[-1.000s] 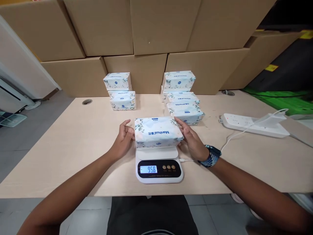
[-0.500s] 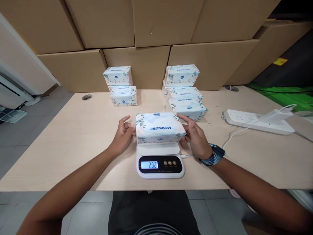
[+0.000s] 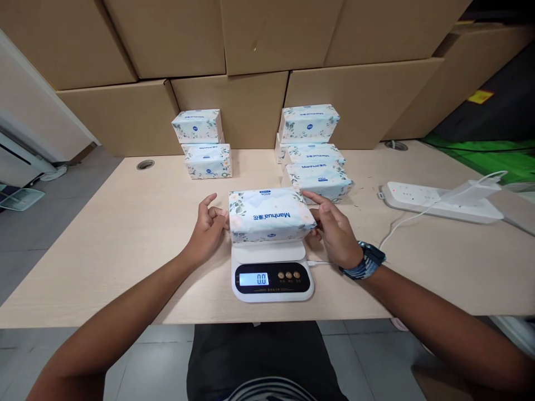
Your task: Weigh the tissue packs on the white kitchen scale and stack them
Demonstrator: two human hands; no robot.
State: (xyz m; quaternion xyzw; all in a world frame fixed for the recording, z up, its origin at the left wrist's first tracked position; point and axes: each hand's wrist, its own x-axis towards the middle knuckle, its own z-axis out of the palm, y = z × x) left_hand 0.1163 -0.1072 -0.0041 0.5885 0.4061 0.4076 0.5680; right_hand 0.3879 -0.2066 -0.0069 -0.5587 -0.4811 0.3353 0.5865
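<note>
A white tissue pack [image 3: 271, 214] with blue lettering and leaf prints is held between my two hands, above the plate of a white digital scale [image 3: 270, 253]. My left hand [image 3: 209, 228] has its thumb and curled fingers against the pack's left end, with the index finger raised. At the other end, my right hand [image 3: 332, 231] grips the pack, its index finger along the top corner. The scale's lit display [image 3: 254, 279] reads 0.0. Much of the weighing plate is hidden under the pack.
More tissue packs stand in a left group [image 3: 208, 161] and a right group [image 3: 320, 181] at the back. Cardboard boxes [image 3: 234, 111] form a wall behind them. A white power strip [image 3: 443, 203] with a cable lies on the right of the table [image 3: 137, 223].
The scale's reading has dropped from 28.2 to 0.0. Both hands keep nearly the same hold on the tissue pack, and the whole view has shifted slightly.
</note>
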